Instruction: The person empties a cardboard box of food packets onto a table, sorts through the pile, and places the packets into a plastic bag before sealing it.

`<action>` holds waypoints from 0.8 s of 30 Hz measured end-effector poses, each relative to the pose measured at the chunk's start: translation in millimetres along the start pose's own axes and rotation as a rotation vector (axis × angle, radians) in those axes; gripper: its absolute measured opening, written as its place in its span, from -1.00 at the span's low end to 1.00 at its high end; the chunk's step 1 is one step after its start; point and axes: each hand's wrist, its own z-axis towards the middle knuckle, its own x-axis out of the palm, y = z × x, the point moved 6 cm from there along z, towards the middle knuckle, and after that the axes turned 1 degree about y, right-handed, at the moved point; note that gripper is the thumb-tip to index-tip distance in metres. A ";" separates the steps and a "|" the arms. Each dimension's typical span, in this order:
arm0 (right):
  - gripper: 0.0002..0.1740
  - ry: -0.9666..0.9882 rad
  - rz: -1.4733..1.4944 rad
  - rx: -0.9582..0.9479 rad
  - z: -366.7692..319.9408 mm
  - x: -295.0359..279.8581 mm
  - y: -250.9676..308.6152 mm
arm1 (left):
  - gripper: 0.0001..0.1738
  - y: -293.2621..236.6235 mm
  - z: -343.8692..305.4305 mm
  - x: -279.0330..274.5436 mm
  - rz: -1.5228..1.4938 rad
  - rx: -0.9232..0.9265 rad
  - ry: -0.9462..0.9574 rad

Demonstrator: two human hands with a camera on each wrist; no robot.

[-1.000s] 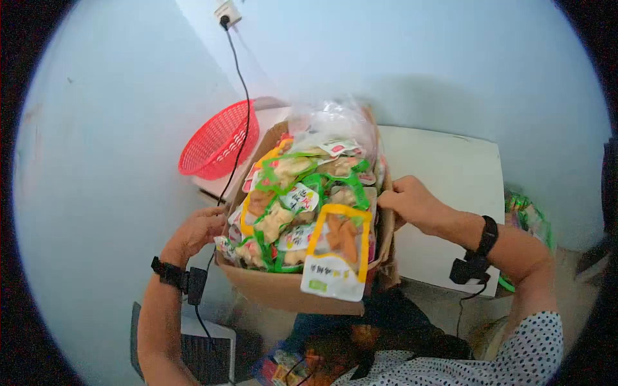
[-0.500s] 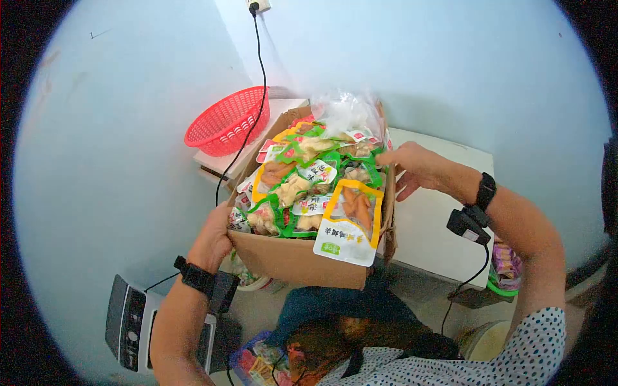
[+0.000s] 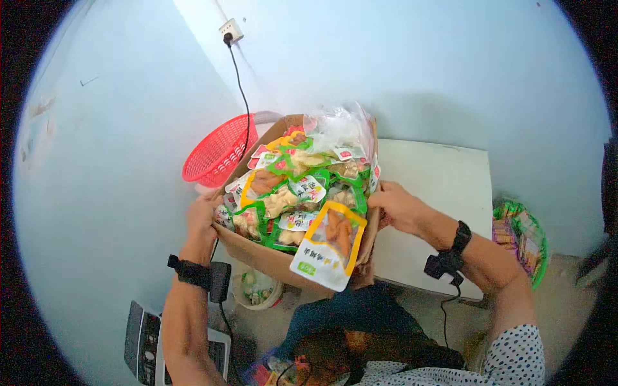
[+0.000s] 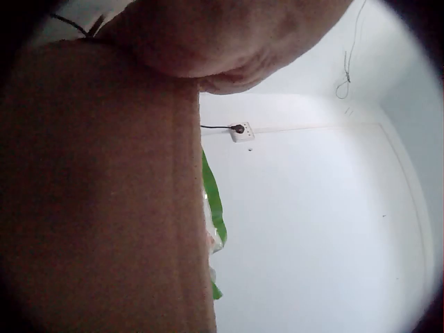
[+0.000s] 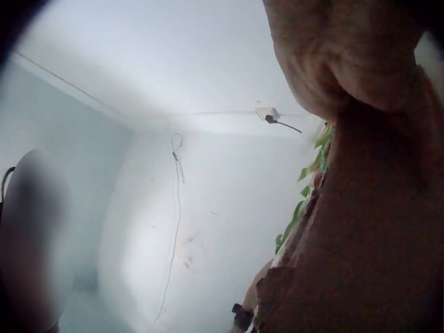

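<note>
A cardboard box [image 3: 261, 257], heaped with snack packets [image 3: 280, 202], is held between my two hands. My left hand [image 3: 203, 222] grips its left side near the front corner; in the left wrist view that hand lies against the brown cardboard wall [image 4: 104, 194]. On the other side my right hand [image 3: 402, 207] holds the right rim, its fingertips partly hidden by the cardboard. A yellow-edged pouch [image 3: 329, 248] with orange-brown pieces inside hangs over the front edge. Crumpled clear plastic [image 3: 338, 128] sticks up at the back of the box.
Behind the box to the left stands a red plastic basket [image 3: 219, 151], with a black cord [image 3: 240, 83] running past it. A white tabletop [image 3: 438, 199] extends to the right. Below are a white tub [image 3: 257, 289] and a green-rimmed basket [image 3: 528, 238] of packets.
My right hand, with fingers spread half a second ago, now holds the rim lower down. The left hand has moved slightly up the box's side. The head view has shifted.
</note>
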 end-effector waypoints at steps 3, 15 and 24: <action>-0.55 0.059 0.017 -0.030 15.0 -5.2 -12.6 | -0.67 -15.9 -11.1 14.4 0.085 0.108 -0.095; -0.60 -0.518 -0.312 -0.261 220.8 -13.6 -143.7 | -0.81 -12.9 65.8 -33.8 0.562 0.489 -0.434; -0.59 -0.581 0.443 -0.475 236.4 77.6 -201.8 | -0.82 -29.8 119.5 -21.3 0.656 0.748 -0.197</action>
